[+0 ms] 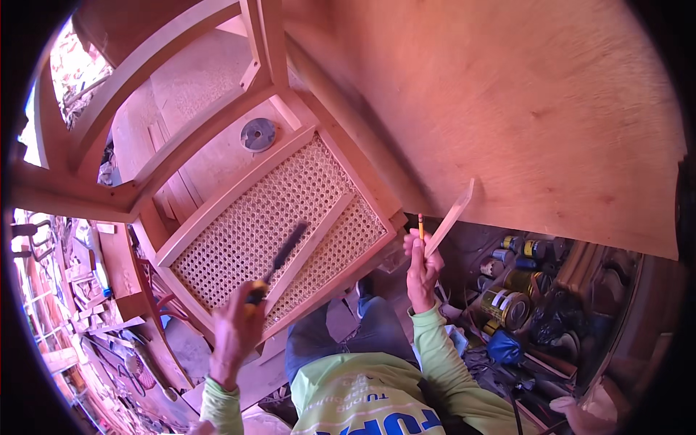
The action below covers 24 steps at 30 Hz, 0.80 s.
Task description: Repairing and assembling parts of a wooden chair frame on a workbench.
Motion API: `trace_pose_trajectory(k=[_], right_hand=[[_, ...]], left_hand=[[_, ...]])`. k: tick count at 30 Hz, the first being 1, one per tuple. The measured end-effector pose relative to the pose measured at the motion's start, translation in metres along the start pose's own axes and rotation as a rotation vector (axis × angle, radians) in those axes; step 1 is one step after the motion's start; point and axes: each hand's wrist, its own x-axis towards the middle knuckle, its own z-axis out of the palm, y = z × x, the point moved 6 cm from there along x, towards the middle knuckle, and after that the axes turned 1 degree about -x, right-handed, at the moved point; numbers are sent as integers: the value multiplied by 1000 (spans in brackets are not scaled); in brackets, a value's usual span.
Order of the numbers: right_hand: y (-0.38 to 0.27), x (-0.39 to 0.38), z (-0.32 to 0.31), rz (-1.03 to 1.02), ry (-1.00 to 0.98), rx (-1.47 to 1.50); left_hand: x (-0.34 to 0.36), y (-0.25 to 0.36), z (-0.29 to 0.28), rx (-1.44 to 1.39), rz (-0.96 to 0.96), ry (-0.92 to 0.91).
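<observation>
My left hand (238,330) is closed round a hand tool (288,245) with a yellow and black handle. Its dark, flat blade is blurred, so I cannot tell its exact kind. The tool points up over a woven cane panel (250,206) set in a wooden chair frame (185,127). Across the cane lies a loose wooden strip (308,254), just right of the tool. To the right of the frame, my right hand (422,272) grips a thin wooden strip (451,217) slanting up to the right. A yellow pencil (421,228) stands upright between that hand's fingers.
A large plywood sheet (551,130) fills the upper right. A grey disc (258,135) rests on the board beyond the cane. Paint cans (505,306) and a black plastic bag (558,317) crowd the lower right. Wood offcuts (90,290) lie at the left.
</observation>
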Motion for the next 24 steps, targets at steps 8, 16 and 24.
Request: trace_pose_trajectory(k=[8,16,24], right_hand=[[3,24,22,-50,-108,-119],[12,37,14,-45,-235,-27],[25,44,12,-95,-230,126]], left_hand=[[10,68,99,-111,66,-130],[18,82,113,-32,39,-85],[54,117,91,134,27,-219]])
